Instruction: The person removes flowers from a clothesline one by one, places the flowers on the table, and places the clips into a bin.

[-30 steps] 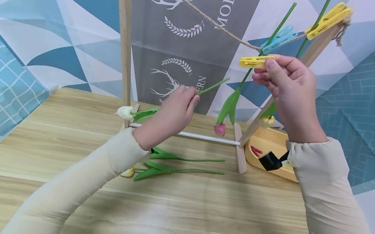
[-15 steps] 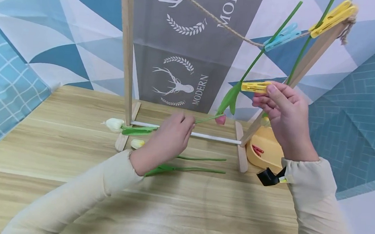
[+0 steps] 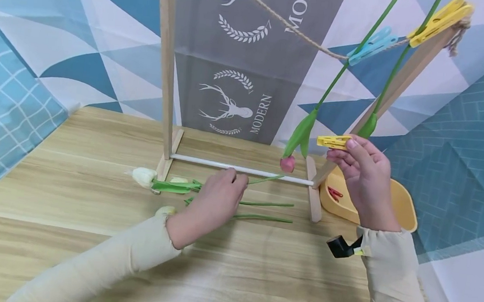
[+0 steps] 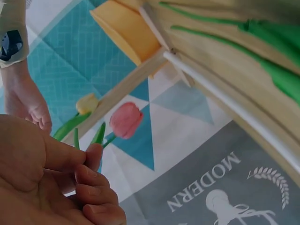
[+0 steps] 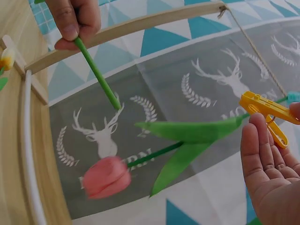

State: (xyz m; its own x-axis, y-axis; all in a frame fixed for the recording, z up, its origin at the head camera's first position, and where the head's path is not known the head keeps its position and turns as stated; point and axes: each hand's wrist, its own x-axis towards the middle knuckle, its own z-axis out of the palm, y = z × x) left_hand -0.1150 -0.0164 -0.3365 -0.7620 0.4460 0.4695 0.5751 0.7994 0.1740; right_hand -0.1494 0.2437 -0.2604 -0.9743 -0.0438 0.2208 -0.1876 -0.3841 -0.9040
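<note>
My left hand (image 3: 218, 199) pinches the green stem of a white artificial tulip (image 3: 143, 177), held low near the table with its bloom to the left. Two more tulips lie beneath that hand; their stems (image 3: 268, 204) show, the rest partly covered. My right hand (image 3: 365, 178) holds a yellow clothespin (image 3: 332, 141) between thumb and fingers, right of a hanging pink tulip (image 3: 287, 163). A blue clothespin (image 3: 372, 46) fixes that tulip upside down on the rope (image 3: 287, 28). Beside it, another yellow clothespin (image 3: 440, 22) holds a yellow tulip (image 4: 87, 103) at the rope's end.
Wooden posts (image 3: 165, 67) carry the rope, and a white rod (image 3: 261, 173) joins their feet low down. Behind my right wrist stands a yellow basket (image 3: 407, 208) with a red clothespin (image 3: 334, 194) inside. A patterned cloth (image 3: 80, 26) backs the table.
Both hands have come down, the left with the white tulip from mid-height to near the table, the right with the yellow clothespin from beside the rope to near the pink bloom.
</note>
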